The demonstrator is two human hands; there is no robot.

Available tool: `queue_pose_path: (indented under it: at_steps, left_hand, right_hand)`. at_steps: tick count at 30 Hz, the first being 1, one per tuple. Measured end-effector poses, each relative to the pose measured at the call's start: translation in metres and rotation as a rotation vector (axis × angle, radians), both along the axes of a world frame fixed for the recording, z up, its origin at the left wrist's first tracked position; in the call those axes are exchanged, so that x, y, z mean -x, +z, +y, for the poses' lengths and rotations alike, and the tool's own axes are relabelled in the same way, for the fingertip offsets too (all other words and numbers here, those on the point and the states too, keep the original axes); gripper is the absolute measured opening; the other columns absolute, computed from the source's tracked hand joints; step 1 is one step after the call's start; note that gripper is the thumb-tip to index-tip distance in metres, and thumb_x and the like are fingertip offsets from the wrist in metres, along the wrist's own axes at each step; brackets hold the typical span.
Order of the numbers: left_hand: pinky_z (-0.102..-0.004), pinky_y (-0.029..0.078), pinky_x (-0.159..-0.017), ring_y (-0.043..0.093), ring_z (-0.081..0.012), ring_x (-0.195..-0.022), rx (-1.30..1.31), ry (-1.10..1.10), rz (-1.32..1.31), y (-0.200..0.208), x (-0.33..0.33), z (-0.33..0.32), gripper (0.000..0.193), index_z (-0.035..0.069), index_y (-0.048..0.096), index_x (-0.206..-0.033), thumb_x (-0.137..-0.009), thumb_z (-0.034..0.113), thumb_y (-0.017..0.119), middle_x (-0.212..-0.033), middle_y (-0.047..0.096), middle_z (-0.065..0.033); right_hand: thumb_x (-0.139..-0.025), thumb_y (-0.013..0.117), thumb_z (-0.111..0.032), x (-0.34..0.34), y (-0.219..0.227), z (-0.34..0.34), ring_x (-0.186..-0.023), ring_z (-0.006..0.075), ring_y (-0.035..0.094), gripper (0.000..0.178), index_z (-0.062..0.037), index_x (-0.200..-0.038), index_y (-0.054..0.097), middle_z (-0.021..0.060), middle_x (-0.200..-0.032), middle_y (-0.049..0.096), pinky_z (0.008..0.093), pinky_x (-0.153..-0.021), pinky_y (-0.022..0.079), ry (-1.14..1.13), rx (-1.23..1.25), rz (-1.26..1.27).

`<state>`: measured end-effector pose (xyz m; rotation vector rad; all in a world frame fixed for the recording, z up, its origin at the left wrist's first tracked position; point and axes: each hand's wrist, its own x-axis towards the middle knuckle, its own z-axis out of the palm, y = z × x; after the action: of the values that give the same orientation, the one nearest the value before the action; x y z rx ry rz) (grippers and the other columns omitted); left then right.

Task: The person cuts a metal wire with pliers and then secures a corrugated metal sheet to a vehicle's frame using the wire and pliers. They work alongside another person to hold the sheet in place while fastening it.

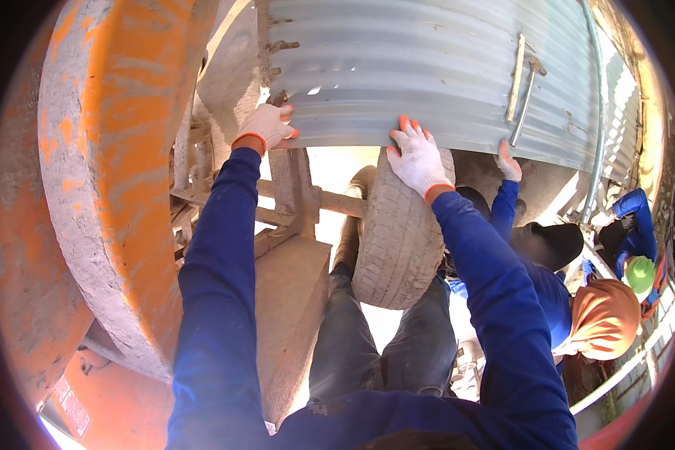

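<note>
Across the upper part of the view, a corrugated metal sheet [412, 82] is spread, and its near edge is touched by both of the wearer's hands. The left hand [264, 126] is placed at the sheet's near left corner, with its fingers reaching onto the surface; whether the edge is pinched there cannot be told, since the underside is hidden. The right hand [420, 159] is laid palm down farther along the same edge, its fingers held apart and nothing grasped. Both are covered by white gloves with orange fingertips, and dark blue sleeves are worn above them. On the right part of the sheet, a hammer [529, 97] is rested just beside a pale stick [515, 77], the two being set roughly parallel, and a greenish hose [597, 112] is stretched beyond them. Near the end of the hammer's handle, the near edge is touched by a co-worker's hand [509, 161], also gloved. At the lower right, an orange head covering [606, 319] is worn by a person in blue. Below the right hand, a dusty tyre [400, 232] is partly overlapped by the sheet, and at the left a large curved orange-and-grey piece [127, 150] is seen
</note>
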<state>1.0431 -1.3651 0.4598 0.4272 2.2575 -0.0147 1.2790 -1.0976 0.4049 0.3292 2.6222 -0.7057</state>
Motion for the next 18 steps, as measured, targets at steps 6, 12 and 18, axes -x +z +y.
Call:
queue_pose_path:
  at_steps: [6, 12, 18]
  left_hand:
    - [-0.0499, 0.058, -0.089, 0.072, -0.0441, -0.1, -0.101, 0.04, -0.009, -0.008, 0.014, -0.017, 0.052, 0.011, 0.07, -0.124, -0.077, 0.031, 0.081, -0.108, 0.075, -0.0232]
    - [-0.0539, 0.052, -0.108, 0.062, -0.0512, -0.127, 0.055, 0.001, 0.018, 0.009, -0.021, 0.016, 0.071, 0.015, 0.065, -0.143, -0.077, 0.034, 0.083, -0.14, 0.06, -0.0346]
    - [-0.054, 0.041, -0.119, 0.049, -0.0493, -0.144, 0.038, -0.132, 0.247, 0.003, -0.043, 0.011, 0.074, 0.011, 0.057, -0.151, -0.084, 0.029, 0.081, -0.156, 0.048, -0.0347]
  right_hand:
    - [-0.092, 0.073, -0.035, 0.044, 0.02, -0.03, -0.157, 0.0376, 0.034, 0.078, -0.0032, -0.158, 0.045, 0.0206, -0.166, 0.041, 0.0593, -0.127, 0.025, 0.191, -0.033, 0.214]
    - [-0.096, 0.068, -0.016, 0.068, 0.005, -0.067, -0.146, 0.0357, 0.046, 0.067, -0.0041, -0.158, 0.047, 0.0171, -0.157, 0.051, 0.0658, -0.119, 0.037, 0.154, -0.121, 0.042]
    - [-0.098, 0.066, -0.017, 0.067, 0.005, -0.067, -0.142, 0.0381, 0.051, 0.06, -0.0007, -0.154, 0.051, 0.0187, -0.155, 0.053, 0.0636, -0.117, 0.04, 0.136, -0.137, 0.096]
